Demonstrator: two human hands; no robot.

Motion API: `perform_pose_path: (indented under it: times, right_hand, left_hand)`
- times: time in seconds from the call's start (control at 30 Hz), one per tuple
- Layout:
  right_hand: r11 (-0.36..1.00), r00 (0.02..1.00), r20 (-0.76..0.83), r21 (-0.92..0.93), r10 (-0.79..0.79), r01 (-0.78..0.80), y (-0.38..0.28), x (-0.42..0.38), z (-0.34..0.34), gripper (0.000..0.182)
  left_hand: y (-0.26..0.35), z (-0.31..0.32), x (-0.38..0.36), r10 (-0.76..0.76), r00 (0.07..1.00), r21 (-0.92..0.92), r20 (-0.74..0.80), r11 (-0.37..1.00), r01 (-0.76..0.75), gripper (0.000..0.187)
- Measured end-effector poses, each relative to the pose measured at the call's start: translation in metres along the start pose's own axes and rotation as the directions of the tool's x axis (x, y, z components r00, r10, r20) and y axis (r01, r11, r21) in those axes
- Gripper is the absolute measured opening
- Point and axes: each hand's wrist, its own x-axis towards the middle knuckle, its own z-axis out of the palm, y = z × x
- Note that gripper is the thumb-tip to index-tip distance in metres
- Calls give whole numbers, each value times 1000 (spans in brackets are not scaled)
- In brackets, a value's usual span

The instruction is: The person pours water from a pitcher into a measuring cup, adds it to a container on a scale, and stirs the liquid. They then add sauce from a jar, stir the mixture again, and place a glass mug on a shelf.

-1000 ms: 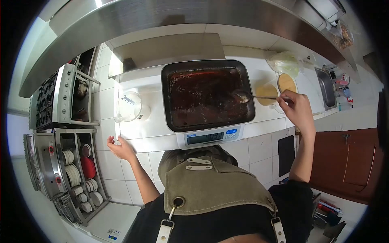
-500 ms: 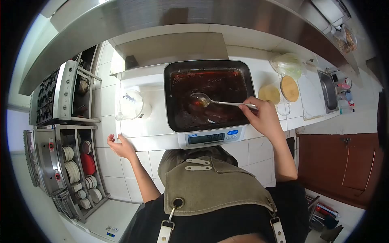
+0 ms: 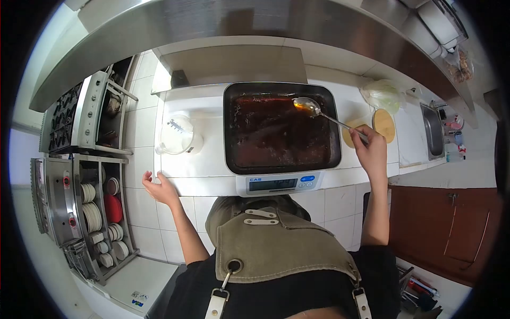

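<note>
My right hand (image 3: 370, 150) grips the handle end of a metal spoon (image 3: 340, 123). The spoon's bowl is over the far right part of a dark rectangular pan (image 3: 229, 127), with some amber liquid showing in it. Dark reddish-brown liquid (image 3: 281, 133) fills the pan. Under the pan sits a white CAS digital scale (image 3: 315, 181); its display is too dim to read. Off the counter's front left edge, my left hand (image 3: 160, 188) hangs with fingers apart and loosely curled, holding nothing.
A clear measuring jug (image 3: 176, 139) stands left of the pan. To the right are a round wooden lid (image 3: 383, 126), a plastic bag (image 3: 382, 95) and a sink (image 3: 433, 131). A stove (image 3: 79, 114) and a plate rack (image 3: 101, 218) are at left. A steel shelf (image 3: 255, 20) crosses overhead.
My right hand has moved right, carrying the spoon's bowl from the pan's middle to its far right part. My left hand stays nearly where it was.
</note>
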Motion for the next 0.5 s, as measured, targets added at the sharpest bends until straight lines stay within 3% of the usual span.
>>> perform_pose_path:
  times: [0.2, 0.27, 0.5]
  right_hand:
    - [1000, 1000, 29, -25, -2, 3, -2, 11, 5, 22]
    - [995, 995, 34, 28, -99, 98, -7, 16, 14, 21]
    - [983, 975, 145, 99, -166, 152, -31, 35, 35, 24]
  left_hand:
    - [-2, 1, 0, -6, 1000, -6, 10, 1000, 6, 33]
    - [-3, 1, 0, -12, 1000, -6, 5, 1000, 12, 33]
    - [-4, 1, 0, -27, 1000, -29, 4, 999, 27, 33]
